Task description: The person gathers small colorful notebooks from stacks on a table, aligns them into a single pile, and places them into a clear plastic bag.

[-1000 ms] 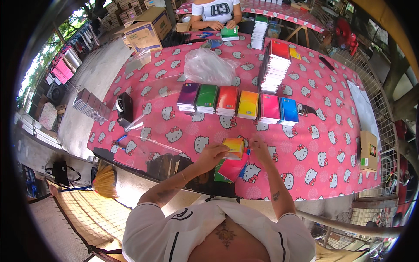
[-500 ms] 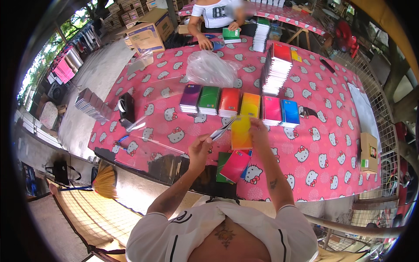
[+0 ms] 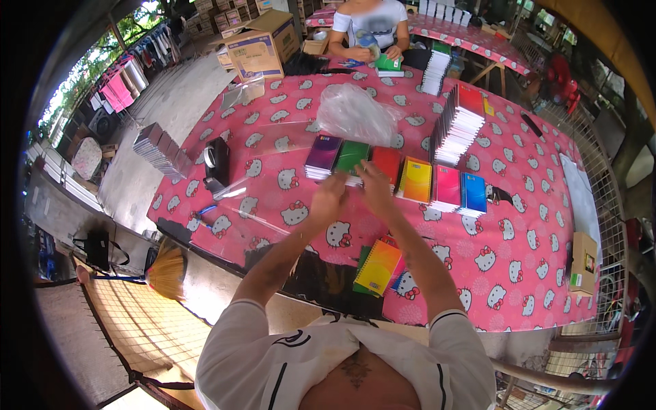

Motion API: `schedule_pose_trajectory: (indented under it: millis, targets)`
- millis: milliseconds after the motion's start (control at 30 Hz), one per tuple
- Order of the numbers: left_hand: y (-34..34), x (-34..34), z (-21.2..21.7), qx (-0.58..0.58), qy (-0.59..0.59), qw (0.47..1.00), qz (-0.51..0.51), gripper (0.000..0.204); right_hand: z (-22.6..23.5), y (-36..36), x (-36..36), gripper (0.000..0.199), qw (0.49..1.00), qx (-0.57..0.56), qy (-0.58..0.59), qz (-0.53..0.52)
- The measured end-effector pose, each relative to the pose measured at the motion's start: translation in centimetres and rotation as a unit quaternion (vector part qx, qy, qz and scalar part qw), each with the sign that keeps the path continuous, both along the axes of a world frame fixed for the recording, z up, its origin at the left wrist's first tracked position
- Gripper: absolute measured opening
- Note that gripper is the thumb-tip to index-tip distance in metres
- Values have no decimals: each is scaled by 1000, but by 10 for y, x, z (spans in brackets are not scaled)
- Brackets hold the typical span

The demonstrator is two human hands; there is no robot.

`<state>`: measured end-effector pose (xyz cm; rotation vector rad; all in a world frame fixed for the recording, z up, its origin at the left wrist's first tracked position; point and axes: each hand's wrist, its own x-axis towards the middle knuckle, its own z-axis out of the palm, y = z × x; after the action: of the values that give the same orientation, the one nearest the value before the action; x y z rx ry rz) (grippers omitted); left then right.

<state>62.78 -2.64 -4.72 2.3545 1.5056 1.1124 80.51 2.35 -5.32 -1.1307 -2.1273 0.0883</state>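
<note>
My right hand reaches over the near right corner of the green notebook stack, fingers stretched onto the top cover. Close beside it, my left hand is at the near edge of that stack; motion blurs its fingers, and whether it holds anything cannot be made out. The green stack stands in a row between a purple stack and a red stack. Yellow, pink and blue stacks follow to the right. Nearer me, a spiral-bound yellow notebook lies tilted on a small pile of other notebooks.
A crumpled clear plastic bag lies behind the row. A tall notebook stack rises at its right rear. A black tape dispenser stands left, a small brown box right. Across the table a person handles a green notebook.
The yellow notebook has left my right hand and lies on the near pile. Both hands have moved forward and left to the green stack. The view has shifted slightly.
</note>
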Motion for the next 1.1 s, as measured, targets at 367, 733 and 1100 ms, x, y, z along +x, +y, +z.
schedule_pose_trajectory:
  millis: [367, 733, 1100]
  targets:
    - [85, -77, -17, 19, 163, 986, 2, 40, -21, 27, -38, 27, 999, -11, 27, -38]
    - [-82, 36, 19, 148, 57, 967, -198, 34, 72, -84, 108, 14, 690, -95, 710, -104]
    - [-157, 83, 98, 81, 54, 980, -174, 45, 71, -220, 112, 29, 603, -339, 718, -78]
